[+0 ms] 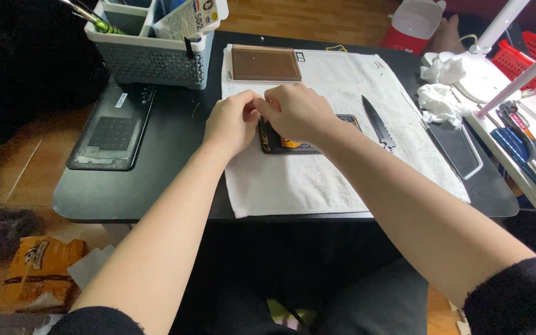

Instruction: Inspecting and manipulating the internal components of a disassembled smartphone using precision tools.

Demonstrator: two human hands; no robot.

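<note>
Both your forearms reach over the dark worktop (156,186) to a white towel (293,183). Your left hand (234,121) and right hand (296,111) meet, fingertips pinching the upper left corner of an opened dark device (293,144) beneath them. You seem mid-disassembly; next calls for a delicate, steady lift.

A dark counter (156,198) with rounded corners is seen over a wooden plank floor (20,180). A white towel (293,186) is spread on it. A white side table (528,186) is placed to the right, and a white lamp (491,62) is stood there.
</note>
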